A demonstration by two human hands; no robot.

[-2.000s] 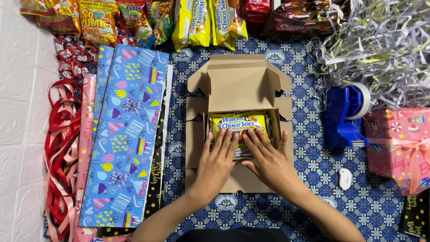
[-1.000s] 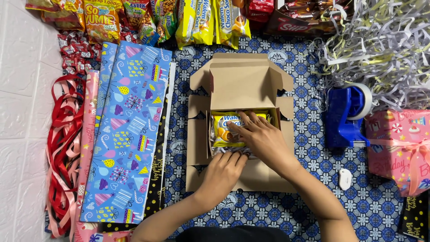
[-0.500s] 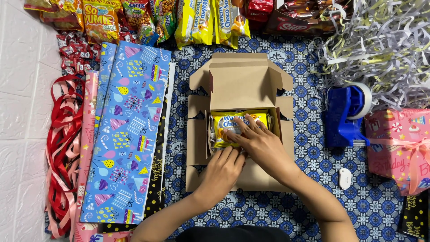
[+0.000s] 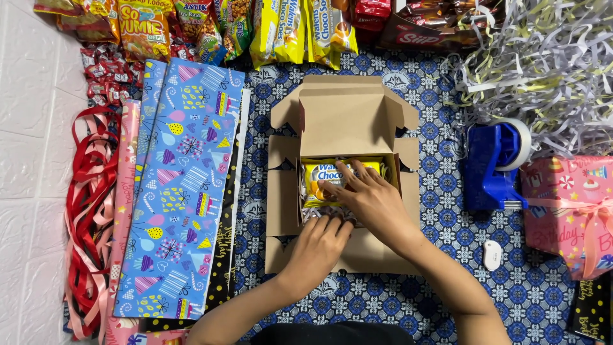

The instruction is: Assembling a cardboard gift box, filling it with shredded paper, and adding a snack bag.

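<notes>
a yellow snack packet point(image 4: 322, 182) is seen lying inside the open brown cardboard box point(image 4: 345, 121), in its lower compartment, on a bed of shredded paper. the right hand point(image 4: 370, 198) is laid flat across the packet, palm down, with the fingers point(image 4: 345, 172) spread and pointed up and to the left; it is pressed on the packet rather than closed around it. the right forearm is angled in from the lower right. the left hand point(image 4: 319, 246) is placed just below the packet at the box's near edge, fingers curled loosely downward into the shredded paper; whether anything is pinched there cannot be told. the left forearm is brought in from the lower left, so that both wrists are set close together over the front flap.

the box lid is stood open behind. a blue patterned wrapping sheet point(image 4: 182, 185) is spread to the left, red ribbons point(image 4: 89, 211) beyond it. a blue tape dispenser point(image 4: 491, 166) is set to the right, near a pink wrapped gift point(image 4: 565, 211).
</notes>
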